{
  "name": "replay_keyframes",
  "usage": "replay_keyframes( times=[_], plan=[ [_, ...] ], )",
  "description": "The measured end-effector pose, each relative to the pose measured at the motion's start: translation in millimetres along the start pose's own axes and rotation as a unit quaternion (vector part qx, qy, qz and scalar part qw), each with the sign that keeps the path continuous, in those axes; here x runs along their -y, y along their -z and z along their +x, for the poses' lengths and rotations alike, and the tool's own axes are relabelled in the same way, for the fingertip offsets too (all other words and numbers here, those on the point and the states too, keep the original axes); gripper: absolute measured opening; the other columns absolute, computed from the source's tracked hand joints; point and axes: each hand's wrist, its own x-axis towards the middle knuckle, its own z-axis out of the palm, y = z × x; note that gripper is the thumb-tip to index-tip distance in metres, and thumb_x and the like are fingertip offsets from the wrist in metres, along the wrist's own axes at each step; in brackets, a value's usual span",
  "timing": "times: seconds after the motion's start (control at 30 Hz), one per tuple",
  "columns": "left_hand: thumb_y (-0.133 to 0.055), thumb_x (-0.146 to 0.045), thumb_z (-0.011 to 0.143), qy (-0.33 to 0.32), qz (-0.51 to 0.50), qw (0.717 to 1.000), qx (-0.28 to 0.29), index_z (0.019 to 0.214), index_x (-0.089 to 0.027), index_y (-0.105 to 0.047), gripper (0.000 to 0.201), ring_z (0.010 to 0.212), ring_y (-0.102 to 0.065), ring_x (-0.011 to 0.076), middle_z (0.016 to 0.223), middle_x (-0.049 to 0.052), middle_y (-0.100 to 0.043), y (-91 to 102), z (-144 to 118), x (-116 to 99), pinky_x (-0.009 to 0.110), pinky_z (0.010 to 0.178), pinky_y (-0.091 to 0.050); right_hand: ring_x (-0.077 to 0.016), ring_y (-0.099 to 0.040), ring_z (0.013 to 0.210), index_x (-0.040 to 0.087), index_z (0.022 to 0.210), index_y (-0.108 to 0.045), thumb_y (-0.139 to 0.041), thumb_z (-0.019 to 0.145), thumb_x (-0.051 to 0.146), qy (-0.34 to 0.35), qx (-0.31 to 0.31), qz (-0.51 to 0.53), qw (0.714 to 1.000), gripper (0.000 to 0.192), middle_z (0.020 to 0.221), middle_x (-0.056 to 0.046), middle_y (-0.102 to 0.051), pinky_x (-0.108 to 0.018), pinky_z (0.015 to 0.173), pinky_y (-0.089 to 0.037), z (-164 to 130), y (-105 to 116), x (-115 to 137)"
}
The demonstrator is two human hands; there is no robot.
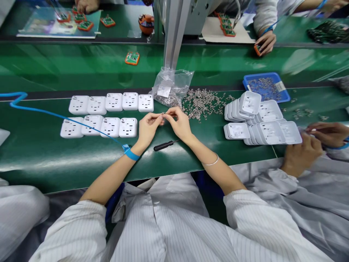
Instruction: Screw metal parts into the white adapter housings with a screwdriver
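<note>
Along a dark green bench (40, 149) with a shiny top, the person's two hands meet near the middle, and beyond it runs a green belt (81, 63) with one orange-edged circuit board (132, 58) on it. A metal post (174, 40) rises behind the bench and hides part of the far table, where other people sit at work. At upper right a co-worker's hand (266, 43) holds another board above the belt's far edge; at upper left another hand (87, 5) is near more boards.

The left hand (148, 129) and right hand (180, 123) are closed to a fingertip pinch, together on a tiny metal piece (163, 113); its exact shape is too small to tell. Just behind them stand a clear bag (173, 89) of metal parts and a loose pile (203, 103) of similar bits. A black screwdriver (163, 146) lies in front of the hands, its tip near the right forearm. To the left are two rows of white sockets (109, 127), five behind four; a blue cord (54, 112) crosses over the front row to the left wrist's strap (132, 154). To the right are stacked white shells (268, 131), a blue tray (285, 96) of small parts behind them, and a neighbour's hands (304, 151) beside them.
</note>
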Motion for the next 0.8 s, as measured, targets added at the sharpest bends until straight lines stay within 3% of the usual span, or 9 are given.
replay_keyframes(
  times=[0.17, 0.33, 0.57, 0.67, 0.8],
  plan=[
    [-0.080, -0.034, 0.078, -0.010, 0.037, 0.999, 0.018, 0.084, -0.014, -0.071, 0.023, 0.063, -0.066, 0.0092, 0.070, 0.000, -0.071, 1.6, 0.0, -2.6, 0.021, 0.066, -0.054, -0.0129, -0.064, 0.082, 0.021, 0.091, -0.060, -0.066, 0.090, 0.037, -0.009, -0.019, 0.034, 0.999, 0.017, 0.089, 0.000, -0.068, -0.028, 0.081, -0.052, -1.9, -2.0, -2.7],
    [-0.081, -0.031, 0.076, 0.001, 0.031, 0.999, 0.026, 0.081, -0.015, -0.070, 0.020, 0.059, -0.062, 0.0080, 0.067, -0.001, -0.069, 3.2, 1.9, -1.8, 0.020, 0.060, -0.050, -0.0137, -0.062, 0.081, 0.021, 0.087, -0.061, -0.070, 0.088, 0.040, 0.005, 0.022, 0.023, 0.999, 0.021, 0.085, 0.001, -0.066, -0.029, 0.080, -0.051, 1.1, 3.3, 0.2],
    [-0.075, -0.027, 0.078, 0.111, -0.129, 0.985, 0.013, 0.079, -0.015, -0.071, 0.013, 0.062, -0.058, 0.0056, 0.073, 0.000, -0.068, -0.9, 3.6, 5.4, 0.018, 0.060, -0.048, -0.0123, -0.061, 0.076, 0.021, 0.081, -0.061, -0.080, 0.075, 0.046, -0.058, 0.037, 0.116, 0.991, 0.033, 0.080, 0.003, -0.064, -0.027, 0.073, -0.051, 4.3, 0.3, 1.9],
    [-0.078, -0.029, 0.076, 0.092, -0.107, 0.990, 0.013, 0.079, -0.014, -0.072, 0.016, 0.062, -0.060, 0.0064, 0.071, 0.000, -0.068, -1.0, 3.6, 3.7, 0.018, 0.060, -0.049, -0.0121, -0.063, 0.075, 0.021, 0.083, -0.061, -0.083, 0.069, 0.051, -0.095, 0.026, 0.176, 0.979, 0.040, 0.078, 0.003, -0.065, -0.027, 0.074, -0.055, 5.1, -2.7, -3.4],
    [-0.080, -0.033, 0.075, 0.031, -0.004, 1.000, -0.002, 0.083, -0.014, -0.074, 0.021, 0.061, -0.062, 0.0083, 0.070, 0.001, -0.070, 1.3, 3.1, -0.9, 0.021, 0.062, -0.051, -0.0114, -0.063, 0.068, 0.020, 0.087, -0.064, -0.086, 0.065, 0.050, -0.146, 0.044, 0.221, 0.963, 0.043, 0.076, 0.002, -0.068, -0.028, 0.072, -0.057, 5.7, -2.6, -8.7]
  ],
)
